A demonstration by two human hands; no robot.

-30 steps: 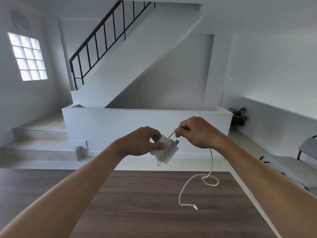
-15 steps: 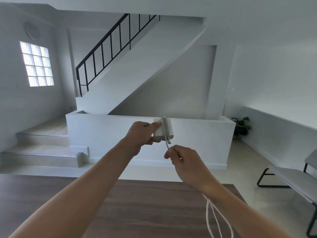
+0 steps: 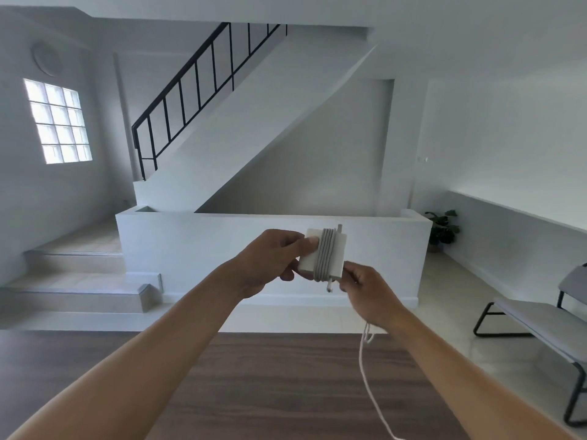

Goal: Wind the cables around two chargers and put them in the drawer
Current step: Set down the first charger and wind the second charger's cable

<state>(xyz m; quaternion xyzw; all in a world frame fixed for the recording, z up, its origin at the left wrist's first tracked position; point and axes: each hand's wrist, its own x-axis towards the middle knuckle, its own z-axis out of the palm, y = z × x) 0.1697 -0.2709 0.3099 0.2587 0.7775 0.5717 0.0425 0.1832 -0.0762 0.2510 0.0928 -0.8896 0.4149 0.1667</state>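
Since half a second ago: right hand [image 3: 368, 293] has risen from below the charger [image 3: 320, 254] to just right of its lower corner; more cable turns now sit on the block; the camera has tipped slightly downward, showing more counter [image 3: 270, 382].

Charger: white, square block, held in the air above the counter's far edge, tilted, a prong or stub sticking up from its top right corner. Landmark for all items below.

Cable [image 3: 363, 360]: white. Several turns wrapped side by side around the charger's middle. A short end with a plug tip hangs just below the charger. A loose length drops from under the right hand, below and right of the charger, down past the counter's surface and out of frame.

Left hand [image 3: 270, 262]: left of the charger, fingers curled, thumb pressed on the block's near face, gripping it.

Right hand: fingers closed near the charger's lower right corner, pinched on the cable.

Counter: dark wood, below the charger.

Staircase [image 3: 241, 122]: white with black railing, behind and above the charger.

Bench [image 3: 540, 325]: far right of the charger.
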